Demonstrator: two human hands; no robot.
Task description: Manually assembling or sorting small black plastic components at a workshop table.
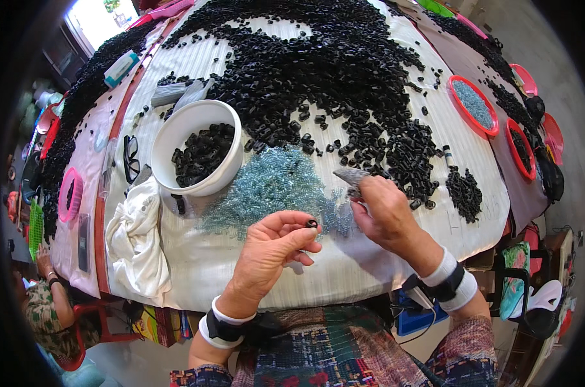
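Note:
My left hand point(274, 248) is closed, pinching a small black plastic part point(312, 224) with a round hole between thumb and forefinger. My right hand point(390, 213) is closed around a grey, pointed object point(350, 175) whose kind I cannot make out. Its tip points left over the table. Just beyond both hands spreads a heap of tiny, glinting pale-blue pieces point(273, 184). A white bucket point(230, 169) with black plastic parts in it stands left of this heap. Behind lies a large pile of loose black parts point(292, 84).
White cloth point(137, 226), dark-framed glasses point(131, 158) and grey bundles point(176, 93) lie around the bucket. At right are a small black heap point(463, 195) and a red-rimmed basket of pale-blue pieces point(474, 106). Another person's hand point(45, 261) shows at far left.

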